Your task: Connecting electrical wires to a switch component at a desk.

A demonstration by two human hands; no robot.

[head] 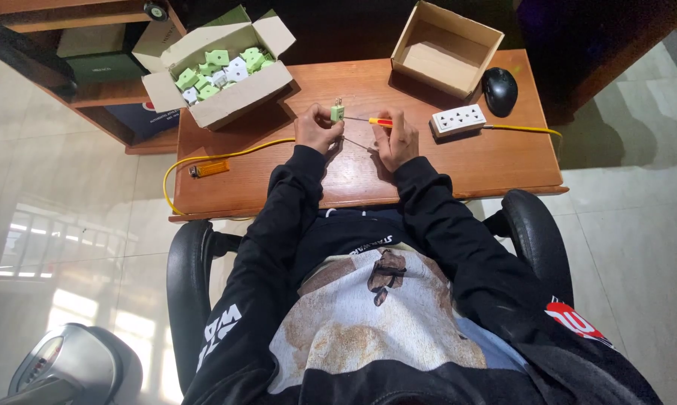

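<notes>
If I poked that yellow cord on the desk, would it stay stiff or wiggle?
Probably wiggle. The yellow cord lies in loose curves and droops over the wooden desk edge, so it looks floppy. It seems thin, so likely light. One end seems to join the white socket block, so a hard tug might drag that along.

The desk [458, 169] is smooth, warm-brown wood with a low sheen. Both boxes, the full one [237, 94] and the empty one [445, 46], are matt brown cardboard. The green plug [337, 112] looks like smooth plastic, the mouse [500, 90] glossy black plastic, the floor [68, 225] polished, reflective tile
</notes>
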